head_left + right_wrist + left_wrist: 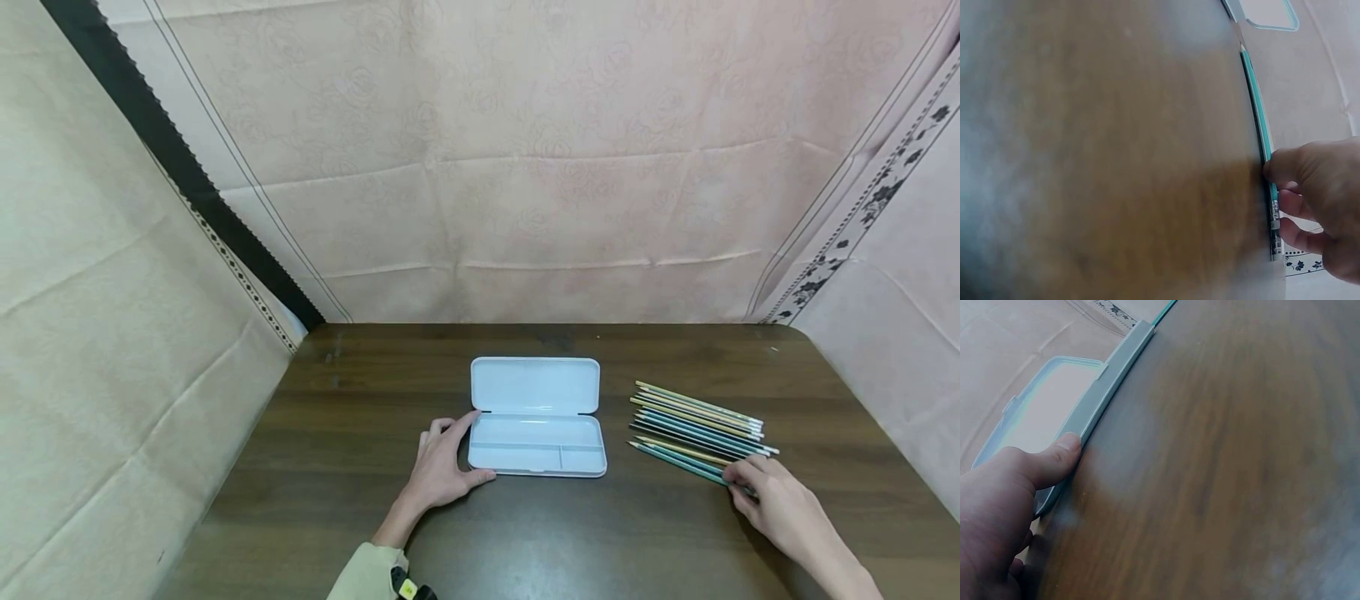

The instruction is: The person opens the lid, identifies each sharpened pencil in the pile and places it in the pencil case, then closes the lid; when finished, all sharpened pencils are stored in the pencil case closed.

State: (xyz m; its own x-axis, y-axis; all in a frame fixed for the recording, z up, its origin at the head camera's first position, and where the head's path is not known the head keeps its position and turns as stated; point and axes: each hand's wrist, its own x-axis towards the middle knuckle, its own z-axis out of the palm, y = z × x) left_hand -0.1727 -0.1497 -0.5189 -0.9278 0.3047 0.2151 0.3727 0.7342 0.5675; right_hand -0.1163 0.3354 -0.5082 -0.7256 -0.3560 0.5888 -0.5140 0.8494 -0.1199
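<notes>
A light-blue pencil case (537,443) lies with its lid (536,385) folded back, showing bare compartments and one short divider. My left hand (442,467) grips its left end, thumb on the front wall and index finger by the hinge. The left wrist view shows the thumb (1060,459) against the case's side. To the right, several green and yellow pencils (697,412) lie side by side, tips towards the case. My right hand (780,508) pinches the nearest green pencil (1259,115) near its eraser end; its other fingers are partly hidden in the head view.
Everything sits on a dark brown wooden table (360,400) with rounded far corners. A pale patterned cloth (525,167) hangs behind the far edge, with more cloth along the left and right sides. A dark wrist strap (408,583) shows at the left sleeve.
</notes>
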